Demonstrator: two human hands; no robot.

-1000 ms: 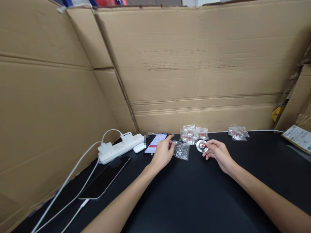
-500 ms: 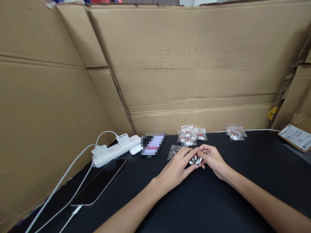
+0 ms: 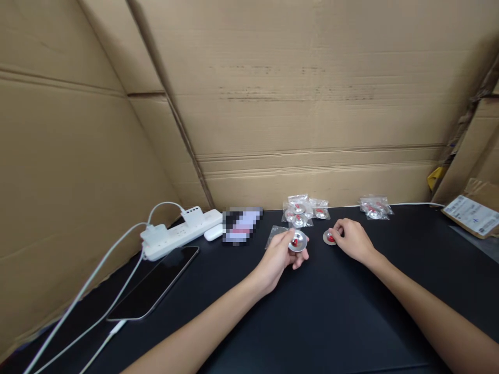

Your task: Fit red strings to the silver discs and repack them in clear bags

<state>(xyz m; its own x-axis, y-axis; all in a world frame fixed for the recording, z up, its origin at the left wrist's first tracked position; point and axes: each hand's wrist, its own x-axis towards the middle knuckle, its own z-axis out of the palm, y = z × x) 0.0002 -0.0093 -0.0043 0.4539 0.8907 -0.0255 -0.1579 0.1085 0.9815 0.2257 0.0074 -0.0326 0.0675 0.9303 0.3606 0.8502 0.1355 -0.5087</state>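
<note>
My left hand [image 3: 281,255] is closed around a round silver disc with a red centre [image 3: 298,242], held just above the black table. My right hand [image 3: 352,240] pinches a second, smaller silver disc with a red centre [image 3: 329,238] a short way to the right. An empty clear plastic bag [image 3: 276,233] lies behind my left hand. Beyond the hands sits a pile of bagged discs [image 3: 304,210], and another small pile [image 3: 375,206] lies further right by the cardboard wall.
A white power strip [image 3: 179,232] with cables, a white earbud case [image 3: 213,233], a blurred phone [image 3: 241,225] and a dark tablet [image 3: 156,283] lie at the left. Cardboard walls [image 3: 296,104] surround the black table [image 3: 351,311]. A labelled box [image 3: 471,214] sits at right.
The left hand let go of the empty bag and joined the right hand on the disc. The two hands have now drawn apart, each holding one silver piece.
</note>
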